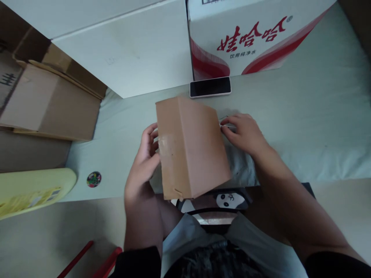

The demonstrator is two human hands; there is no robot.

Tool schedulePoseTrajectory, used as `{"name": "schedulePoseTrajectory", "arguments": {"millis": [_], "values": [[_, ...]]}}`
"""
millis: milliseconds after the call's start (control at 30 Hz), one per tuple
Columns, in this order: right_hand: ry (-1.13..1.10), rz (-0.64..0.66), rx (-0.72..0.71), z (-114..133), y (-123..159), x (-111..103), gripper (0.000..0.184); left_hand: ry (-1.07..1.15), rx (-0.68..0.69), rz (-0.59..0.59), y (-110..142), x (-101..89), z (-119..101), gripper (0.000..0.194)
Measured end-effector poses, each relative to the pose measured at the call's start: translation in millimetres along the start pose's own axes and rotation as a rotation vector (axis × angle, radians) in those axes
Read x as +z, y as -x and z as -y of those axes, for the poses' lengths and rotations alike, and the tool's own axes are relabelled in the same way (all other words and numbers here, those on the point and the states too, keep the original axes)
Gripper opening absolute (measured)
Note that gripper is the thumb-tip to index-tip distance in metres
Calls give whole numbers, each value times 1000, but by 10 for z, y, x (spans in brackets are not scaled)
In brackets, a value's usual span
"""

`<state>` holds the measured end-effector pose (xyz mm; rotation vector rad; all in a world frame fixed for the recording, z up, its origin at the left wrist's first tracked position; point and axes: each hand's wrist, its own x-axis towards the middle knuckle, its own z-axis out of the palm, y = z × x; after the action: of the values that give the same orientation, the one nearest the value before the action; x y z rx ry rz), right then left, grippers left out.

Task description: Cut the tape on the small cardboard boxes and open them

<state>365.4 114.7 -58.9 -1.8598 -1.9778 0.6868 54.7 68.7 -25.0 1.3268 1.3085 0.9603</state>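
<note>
A small brown cardboard box [204, 146] stands tilted near the front edge of the cloth-covered surface, a strip of clear tape on its left face. Against that left side my left hand [142, 160] is curled, fingers and thumb at the box's edge, steadying it. My right hand [243, 131] is at the box's right edge, thumb and fingers pinched together. Something thin and pale shows at those fingertips, too small to name. The far side of the box is hidden from me.
A phone [210, 87] lies behind the box, before a white and red carton [246, 42] and a plain white box [139, 50]. Cardboard boxes [52, 104] are stacked at left. A yellow-green bottle [34, 189] and a round sticker [94, 179] are near the front left edge.
</note>
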Motion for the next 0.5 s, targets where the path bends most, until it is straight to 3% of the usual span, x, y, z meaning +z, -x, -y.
{"name": "schedulePoseTrajectory", "arguments": {"millis": [100,233,367,500], "values": [[-374,102,-21,34,25,-36,34,131,-50,-115,17,46,-68,63],[-832,219,-16,89,94,-87,49,326,-82,-304,-66,111,-119,51],[-910,294,6,115,123,-123,60,464,-16,-387,-207,-6,-20,56],[-848,372,83,112,104,-100,68,478,-94,-404,-275,-170,106,50]]}}
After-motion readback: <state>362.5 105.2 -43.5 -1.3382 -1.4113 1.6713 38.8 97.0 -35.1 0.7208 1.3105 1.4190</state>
